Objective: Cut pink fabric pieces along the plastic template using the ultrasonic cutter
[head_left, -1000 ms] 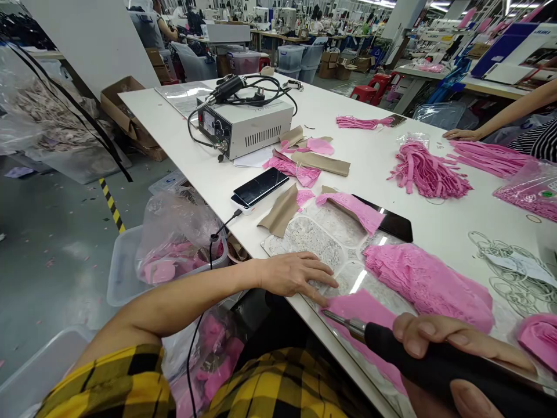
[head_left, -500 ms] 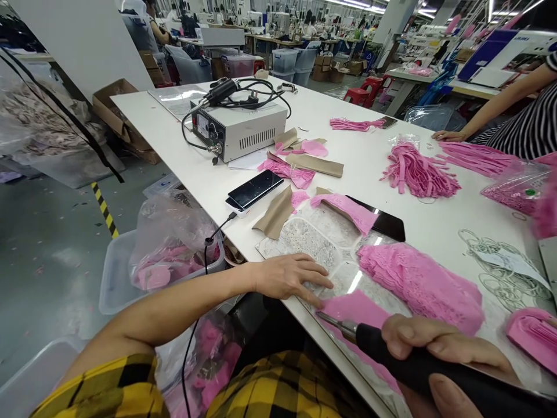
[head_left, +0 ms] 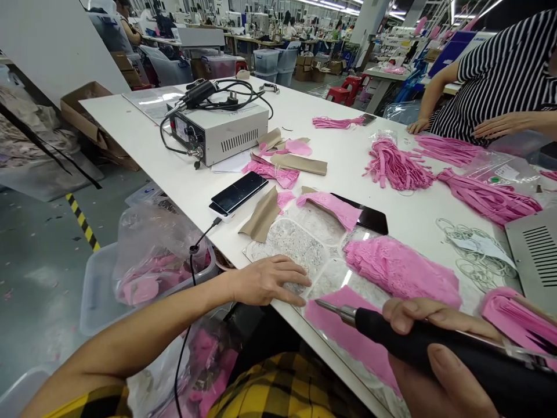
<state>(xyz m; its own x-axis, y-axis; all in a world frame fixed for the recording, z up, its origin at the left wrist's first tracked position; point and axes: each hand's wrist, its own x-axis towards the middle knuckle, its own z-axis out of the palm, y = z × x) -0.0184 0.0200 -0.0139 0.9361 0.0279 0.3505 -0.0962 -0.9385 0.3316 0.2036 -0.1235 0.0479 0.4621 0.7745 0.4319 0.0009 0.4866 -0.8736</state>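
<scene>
My left hand (head_left: 270, 280) lies flat on a clear, speckled board (head_left: 300, 241), fingers stretched out, index fingertip at the corner of a flat pink fabric piece (head_left: 343, 325). In my right hand (head_left: 439, 316) is a thick black hand tool (head_left: 378, 331) with a slim metal tip. That tip points left over the pink fabric, close to my left fingertips; whether it touches the cloth I cannot tell. Behind the fabric rests a bundle of pink lace (head_left: 404, 270). Curled pink fabric (head_left: 333, 209) and brown paper (head_left: 263, 215) lie at the board's far side.
A grey power box (head_left: 235, 136) carries a second black tool and coiled cable. Phones (head_left: 239, 193), pink strap bundles (head_left: 395, 165) and pale cord (head_left: 478, 255) lie on the white table (head_left: 165, 162). Across it a person in stripes (head_left: 500, 75) rests hands near straps. Bins (head_left: 100, 290) stand below left.
My view has turned right, showing more of the striped person and another grey box. The tool tip sits slightly farther from my left fingertip. My left hand keeps its place on the board.
</scene>
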